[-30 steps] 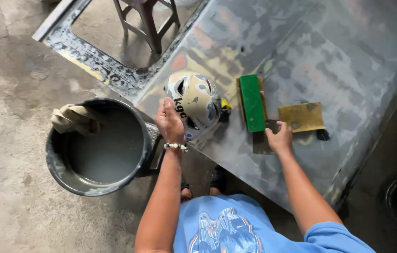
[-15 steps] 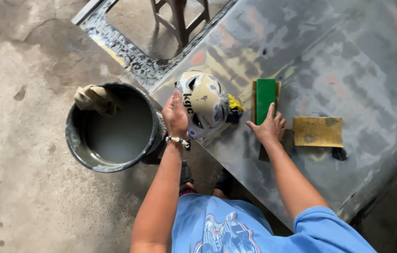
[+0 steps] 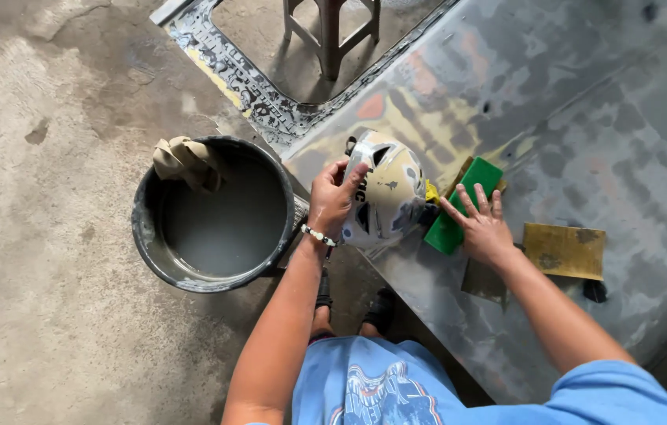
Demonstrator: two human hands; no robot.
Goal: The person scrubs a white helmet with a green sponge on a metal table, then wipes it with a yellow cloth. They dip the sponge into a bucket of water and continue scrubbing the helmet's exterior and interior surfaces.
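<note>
1. One large sheet-metal panel (image 3: 585, 134) fills the upper right. Most of its paint is already rubbed back to mottled grey, with patches of orange and yellow left, so the sanding looks well along but not finished.
2. One dark bucket (image 3: 145, 236) of cloudy grey water stands on the concrete floor (image 3: 42, 315) just left of the panel, with one beige rag (image 3: 186, 161) draped over its far rim.
3. One wooden stool (image 3: 332, 31) shows through the panel's cut-out opening.
4. One helmet (image 3: 387, 189), pale and scuffed, rests on the panel's near edge. The left hand (image 3: 333, 197) curls over its side, fingers bent in a holding grip.
5. One green sanding block (image 3: 459, 206) lies just right of the helmet. The right hand (image 3: 481, 228) lies flat on it, fingers spread and pressing rather than gripping.
6. Two loose sheets of sandpaper: one yellowish sandpaper sheet (image 3: 565, 250) lies on the panel right of the wrist, and one darker sheet (image 3: 484, 282) is partly hidden under the forearm.
7. One beaded bracelet (image 3: 319, 235) circles the left wrist.
</note>
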